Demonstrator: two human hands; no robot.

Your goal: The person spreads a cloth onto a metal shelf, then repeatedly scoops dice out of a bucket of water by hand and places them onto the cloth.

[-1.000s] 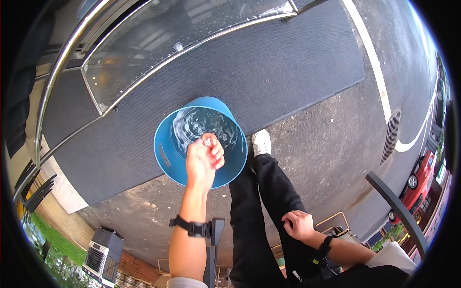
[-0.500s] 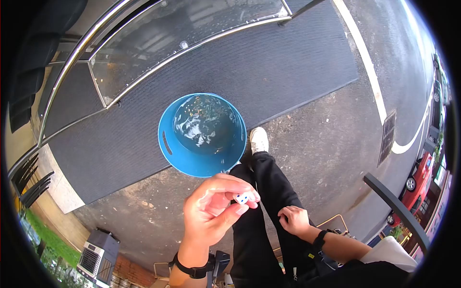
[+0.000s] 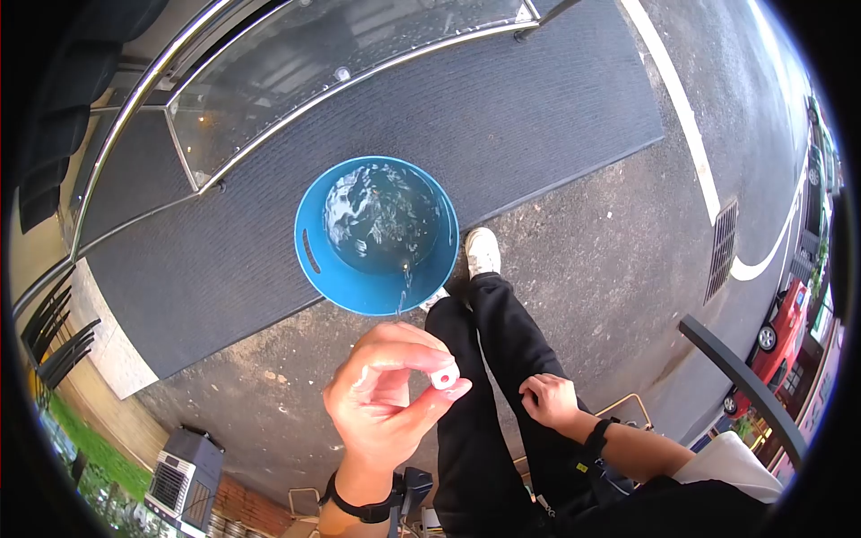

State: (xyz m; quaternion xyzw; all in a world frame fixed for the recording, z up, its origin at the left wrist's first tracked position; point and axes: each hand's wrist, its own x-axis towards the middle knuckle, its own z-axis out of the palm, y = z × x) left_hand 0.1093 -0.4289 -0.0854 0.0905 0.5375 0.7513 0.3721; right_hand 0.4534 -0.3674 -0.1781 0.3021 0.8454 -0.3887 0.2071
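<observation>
My left hand point(image 3: 381, 394) is raised in front of the bucket and pinches a small white die point(image 3: 444, 377) between thumb and fingertips. One face of the die shows a red dot. Beyond the hand, on a dark mat, stands a round blue bucket point(image 3: 345, 289) with water point(image 3: 386, 215) in it; the surface is rippled and glinting. Water trickles or splashes near the rim closest to my hand. My right hand point(image 3: 549, 401) rests on the thigh of my black trousers point(image 3: 511, 332), fingers curled in, with nothing visible in it.
A ribbed dark mat point(image 3: 538, 117) lies under the bucket, beside a metal railing point(image 3: 296, 108) with clear panels. My white shoe point(image 3: 482, 251) is close to the bucket. A drain grate point(image 3: 722, 251) and a dark bar point(image 3: 744, 386) are on the right. A grey box point(image 3: 184, 480) stands lower left.
The die has turned in my left fingertips, from a face with blue dots to one with a red dot. That hand has shifted slightly left. My right hand stays on the thigh.
</observation>
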